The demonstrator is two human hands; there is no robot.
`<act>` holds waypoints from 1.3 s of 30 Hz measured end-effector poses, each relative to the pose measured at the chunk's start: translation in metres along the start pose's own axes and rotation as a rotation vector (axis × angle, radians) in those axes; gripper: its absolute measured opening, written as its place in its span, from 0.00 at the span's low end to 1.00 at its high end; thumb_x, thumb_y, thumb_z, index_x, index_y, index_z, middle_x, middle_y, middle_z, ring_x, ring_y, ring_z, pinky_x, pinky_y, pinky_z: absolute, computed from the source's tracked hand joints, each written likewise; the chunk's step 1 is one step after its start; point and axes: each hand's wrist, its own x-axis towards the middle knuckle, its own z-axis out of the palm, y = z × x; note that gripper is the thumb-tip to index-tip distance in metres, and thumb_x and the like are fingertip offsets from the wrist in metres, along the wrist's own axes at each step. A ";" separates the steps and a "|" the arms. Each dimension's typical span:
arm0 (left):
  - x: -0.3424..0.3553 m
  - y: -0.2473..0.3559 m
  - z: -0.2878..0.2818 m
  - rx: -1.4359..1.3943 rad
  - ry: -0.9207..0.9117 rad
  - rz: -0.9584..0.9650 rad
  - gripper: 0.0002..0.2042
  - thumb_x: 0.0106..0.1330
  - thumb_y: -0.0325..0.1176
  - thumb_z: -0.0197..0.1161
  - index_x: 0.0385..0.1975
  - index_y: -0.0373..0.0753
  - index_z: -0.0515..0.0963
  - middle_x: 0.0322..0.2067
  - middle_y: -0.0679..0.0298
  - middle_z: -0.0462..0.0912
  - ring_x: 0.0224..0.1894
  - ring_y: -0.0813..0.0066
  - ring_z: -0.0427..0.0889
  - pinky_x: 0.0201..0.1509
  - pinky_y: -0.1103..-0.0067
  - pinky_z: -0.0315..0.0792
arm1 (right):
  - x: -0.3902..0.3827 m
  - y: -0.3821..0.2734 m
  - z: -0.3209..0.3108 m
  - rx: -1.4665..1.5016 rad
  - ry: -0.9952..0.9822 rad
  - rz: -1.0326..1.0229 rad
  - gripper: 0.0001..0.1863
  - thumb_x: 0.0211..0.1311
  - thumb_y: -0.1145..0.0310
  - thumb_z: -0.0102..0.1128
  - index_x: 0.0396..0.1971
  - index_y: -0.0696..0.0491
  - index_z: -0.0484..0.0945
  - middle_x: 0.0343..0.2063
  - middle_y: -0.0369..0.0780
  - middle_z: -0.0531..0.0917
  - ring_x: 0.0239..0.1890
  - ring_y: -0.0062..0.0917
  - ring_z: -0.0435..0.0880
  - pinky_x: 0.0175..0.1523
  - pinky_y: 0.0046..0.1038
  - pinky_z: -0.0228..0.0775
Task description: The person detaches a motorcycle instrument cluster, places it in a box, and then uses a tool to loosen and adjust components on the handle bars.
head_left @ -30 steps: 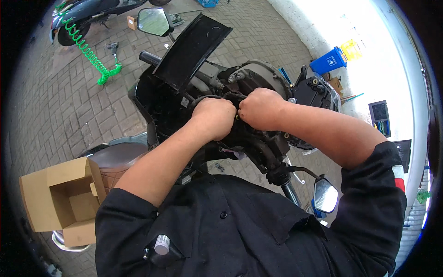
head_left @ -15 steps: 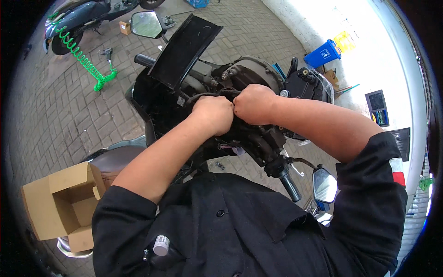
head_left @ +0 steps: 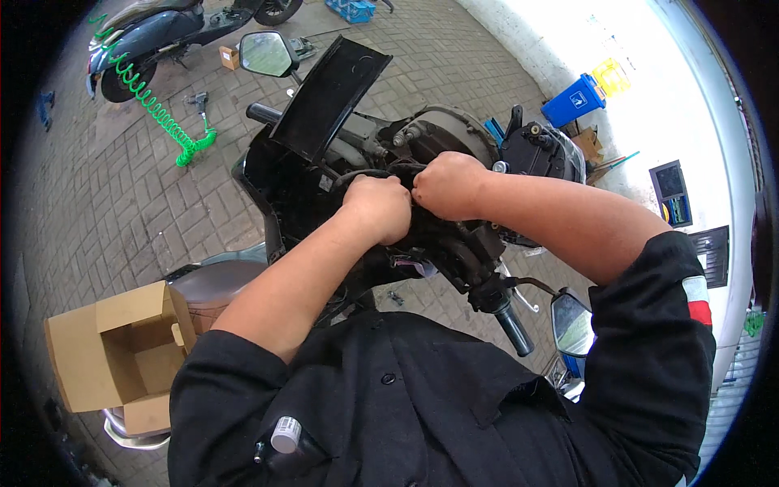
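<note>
More of the handlebar (head_left: 513, 329) showed past the black shirt (head_left: 389, 414) than 1 second earlier; the left hand (head_left: 376, 209) and right hand (head_left: 451, 187) had scarcely moved against the motorbike (head_left: 454, 256). It stood in front of the person, and both hands sat side by side at its dark middle, fingers curled. What either grip pinched, if anything, I could not tell: the fingertips were hidden. Beyond the left hand, 1 black panel (head_left: 333, 97) tilted upward near 1 mirror (head_left: 268, 54). An open box (head_left: 85, 353) lay at the person's left.
</note>
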 end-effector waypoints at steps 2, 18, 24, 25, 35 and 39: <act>0.001 -0.004 0.000 -0.008 -0.016 0.024 0.12 0.58 0.33 0.55 0.37 0.39 0.83 0.43 0.59 0.82 0.48 0.65 0.81 0.49 0.68 0.75 | 0.000 0.000 -0.002 0.006 -0.005 0.002 0.09 0.53 0.69 0.56 0.27 0.51 0.86 0.31 0.42 0.86 0.36 0.37 0.87 0.39 0.37 0.79; 0.002 -0.012 -0.007 -0.144 -0.087 0.045 0.10 0.51 0.26 0.61 0.33 0.39 0.84 0.38 0.57 0.84 0.43 0.59 0.83 0.48 0.68 0.76 | 0.002 -0.005 -0.020 0.051 -0.140 -0.003 0.11 0.56 0.69 0.54 0.30 0.51 0.86 0.32 0.43 0.86 0.36 0.39 0.86 0.40 0.39 0.79; -0.001 -0.014 -0.007 -0.158 0.015 0.043 0.09 0.48 0.26 0.63 0.30 0.40 0.86 0.35 0.56 0.86 0.40 0.61 0.86 0.44 0.70 0.78 | 0.006 -0.006 -0.013 0.070 -0.032 0.007 0.09 0.52 0.68 0.55 0.24 0.52 0.85 0.27 0.42 0.85 0.32 0.37 0.86 0.35 0.37 0.79; -0.001 -0.013 -0.008 -0.175 0.015 0.028 0.10 0.49 0.26 0.63 0.31 0.40 0.86 0.35 0.57 0.86 0.40 0.62 0.86 0.44 0.70 0.78 | 0.005 -0.007 -0.013 0.068 -0.058 0.012 0.09 0.53 0.67 0.55 0.25 0.51 0.85 0.27 0.42 0.86 0.33 0.37 0.86 0.35 0.37 0.79; -0.007 -0.003 -0.007 -0.120 -0.035 -0.009 0.14 0.61 0.34 0.53 0.42 0.38 0.82 0.45 0.54 0.82 0.46 0.58 0.83 0.50 0.68 0.75 | 0.008 -0.007 -0.013 0.008 -0.107 0.030 0.10 0.55 0.66 0.54 0.27 0.50 0.85 0.29 0.40 0.86 0.35 0.35 0.87 0.36 0.36 0.79; -0.005 -0.001 -0.006 -0.118 -0.030 0.007 0.16 0.63 0.39 0.51 0.40 0.36 0.82 0.44 0.52 0.82 0.46 0.56 0.83 0.50 0.67 0.75 | 0.005 -0.008 -0.013 0.024 -0.147 0.062 0.11 0.55 0.68 0.55 0.30 0.52 0.86 0.32 0.42 0.87 0.37 0.36 0.87 0.39 0.37 0.79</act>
